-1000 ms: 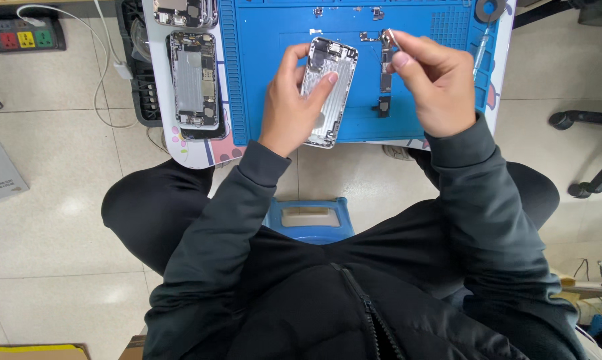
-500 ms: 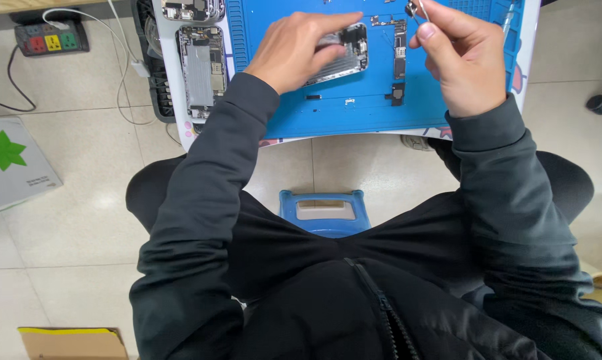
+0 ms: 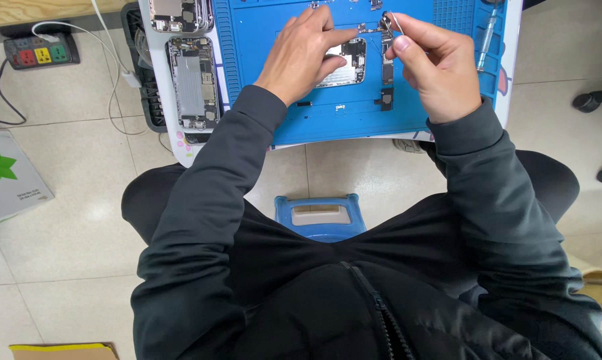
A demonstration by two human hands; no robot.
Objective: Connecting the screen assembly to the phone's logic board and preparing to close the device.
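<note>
The left hand (image 3: 304, 57) lies flat on an opened phone housing (image 3: 346, 63) on the blue repair mat (image 3: 327, 123), fingers spread and pressing it down. The right hand (image 3: 434, 67) pinches metal tweezers (image 3: 389, 23) — tips just above the housing's right edge. Another opened phone (image 3: 189, 81) lies on the tabletop's left side.

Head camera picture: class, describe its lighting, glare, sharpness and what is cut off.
Head view: soft, even light; faint glare on the floor tiles; left hand, right hand and phone shell sharp; blue mat cut off by the top edge.
</note>
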